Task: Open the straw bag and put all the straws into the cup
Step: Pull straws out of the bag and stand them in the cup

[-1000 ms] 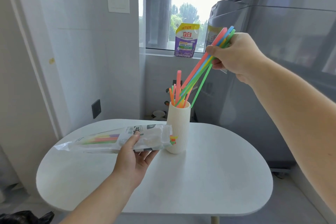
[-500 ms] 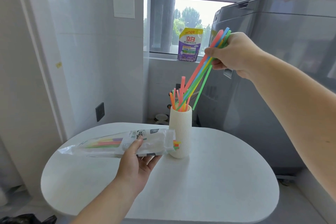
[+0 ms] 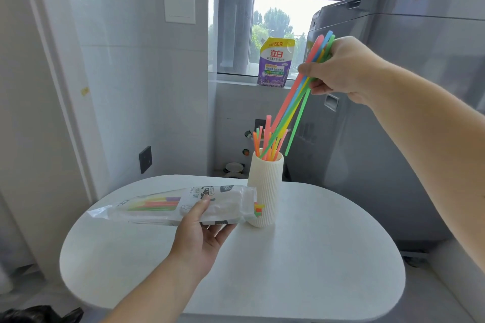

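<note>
White oval bench (image 3: 301, 257). Ribbed cream cup (image 3: 264, 191) upright at 12 o'clock of centre, short straws inside. Straw bag (image 3: 183, 204), clear, part full, at 9 o'clock of cup, left hand (image 3: 202, 233) fingers clamped on it. Bright long straws (image 3: 294, 102) slanting from cup toward 1 o'clock, right hand (image 3: 341, 68) fingers pinched on them.

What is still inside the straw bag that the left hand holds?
Through the clear part of the bag, several coloured straws show, and their ends stick out of its open mouth beside the cup. The printed middle and the left hand cover the rest, so their number cannot be told.
</note>
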The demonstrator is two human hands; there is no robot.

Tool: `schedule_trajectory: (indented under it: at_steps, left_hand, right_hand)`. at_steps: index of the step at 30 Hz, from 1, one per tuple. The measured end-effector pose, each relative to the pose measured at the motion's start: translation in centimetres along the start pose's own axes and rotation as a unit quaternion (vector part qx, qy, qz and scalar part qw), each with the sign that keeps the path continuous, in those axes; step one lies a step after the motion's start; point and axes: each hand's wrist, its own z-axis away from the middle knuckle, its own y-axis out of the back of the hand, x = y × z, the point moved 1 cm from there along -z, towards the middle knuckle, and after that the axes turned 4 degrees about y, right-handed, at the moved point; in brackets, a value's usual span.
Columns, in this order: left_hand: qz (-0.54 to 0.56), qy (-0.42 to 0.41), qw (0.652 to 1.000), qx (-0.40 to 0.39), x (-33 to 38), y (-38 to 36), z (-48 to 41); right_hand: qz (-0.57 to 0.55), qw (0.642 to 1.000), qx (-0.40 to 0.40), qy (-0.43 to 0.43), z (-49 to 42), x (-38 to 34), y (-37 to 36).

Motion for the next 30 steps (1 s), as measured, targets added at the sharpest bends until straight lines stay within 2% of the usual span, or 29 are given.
schedule_trajectory:
  at_steps: [19, 30]
  left_hand:
    - [-0.002, -0.002, 1.000, -0.006, 0.0, 0.4, -0.5]
    - [-0.006, 0.006, 1.000, -0.005, -0.1, 0.2, -0.4]
  right_hand:
    - [-0.023, 0.999, -0.037, -0.030, -0.9, 1.1, -1.7]
    - [0.007, 0.995, -0.077, -0.068, -0.8, 3.6, -4.4]
